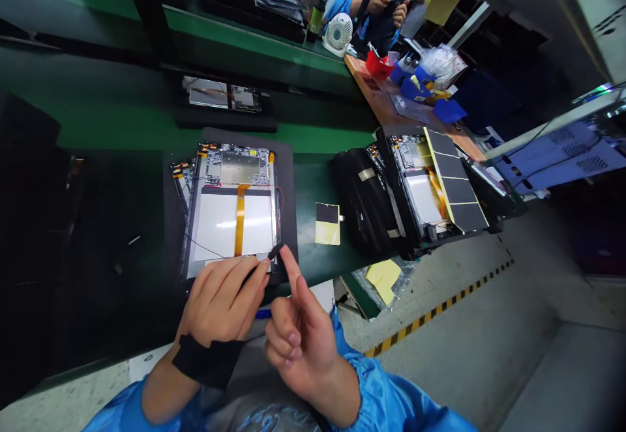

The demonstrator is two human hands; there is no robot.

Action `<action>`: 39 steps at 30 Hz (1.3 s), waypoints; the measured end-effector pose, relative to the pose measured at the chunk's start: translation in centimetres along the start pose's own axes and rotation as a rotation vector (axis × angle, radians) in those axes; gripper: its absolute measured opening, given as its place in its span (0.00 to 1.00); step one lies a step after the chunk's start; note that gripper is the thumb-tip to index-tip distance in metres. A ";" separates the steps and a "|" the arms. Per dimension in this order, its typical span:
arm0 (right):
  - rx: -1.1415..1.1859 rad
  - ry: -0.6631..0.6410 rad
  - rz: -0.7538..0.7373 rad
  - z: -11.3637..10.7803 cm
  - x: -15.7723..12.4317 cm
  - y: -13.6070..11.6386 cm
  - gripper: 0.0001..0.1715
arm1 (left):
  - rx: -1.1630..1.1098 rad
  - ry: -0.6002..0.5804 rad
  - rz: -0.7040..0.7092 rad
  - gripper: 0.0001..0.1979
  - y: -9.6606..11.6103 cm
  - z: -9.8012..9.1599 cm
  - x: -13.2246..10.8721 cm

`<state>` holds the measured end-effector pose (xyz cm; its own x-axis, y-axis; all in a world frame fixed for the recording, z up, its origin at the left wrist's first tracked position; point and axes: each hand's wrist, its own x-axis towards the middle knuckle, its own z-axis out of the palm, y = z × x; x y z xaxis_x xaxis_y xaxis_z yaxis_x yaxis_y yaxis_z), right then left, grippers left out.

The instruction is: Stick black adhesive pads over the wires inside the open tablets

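Note:
An opened tablet (235, 217) lies before me on a dark pad, showing its circuit board, silver battery and an orange ribbon cable. My left hand (218, 298) rests over its lower edge, fingers bent together on a small strip of black tape (275, 251). The tape's far end touches the index fingertip of my right hand (306, 337). That index finger is stretched out, the thumb stands apart from it, and the other fingers curl inward. A thin black wire crosses the battery. A black band wraps my left wrist. What lies under the left palm is hidden.
Right of the pad lies a yellow-backed sheet with a black piece (327, 223). Farther right are black tablet housings (369, 201) and another opened tablet (420, 184) under a sheet of black pads (457, 181). A small fan (338, 33) and a co-worker's hands (388, 7) are beyond.

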<state>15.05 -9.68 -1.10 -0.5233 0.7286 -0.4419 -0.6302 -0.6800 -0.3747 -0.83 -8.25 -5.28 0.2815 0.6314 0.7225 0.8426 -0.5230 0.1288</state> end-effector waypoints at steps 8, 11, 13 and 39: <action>0.036 -0.038 0.003 0.0 0.5 1.9 0.62 | -0.073 0.027 0.014 0.05 -0.5 -0.3 0.1; 0.029 -0.016 -0.016 -0.2 0.4 2.4 0.59 | -0.099 0.005 -0.004 0.05 -0.7 -0.6 0.3; 0.016 0.001 -0.026 -0.2 0.3 2.6 0.57 | -0.093 -0.001 -0.021 0.06 -0.8 -0.8 0.5; -0.268 0.095 -0.299 -1.3 0.7 2.0 0.38 | -0.140 -0.165 0.050 0.13 -3.4 -0.9 1.4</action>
<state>14.12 -10.64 -3.24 -0.2763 0.8950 -0.3502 -0.5678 -0.4460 -0.6919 -3.71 -6.08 -4.12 0.4023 0.6820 0.6108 0.7569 -0.6231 0.1972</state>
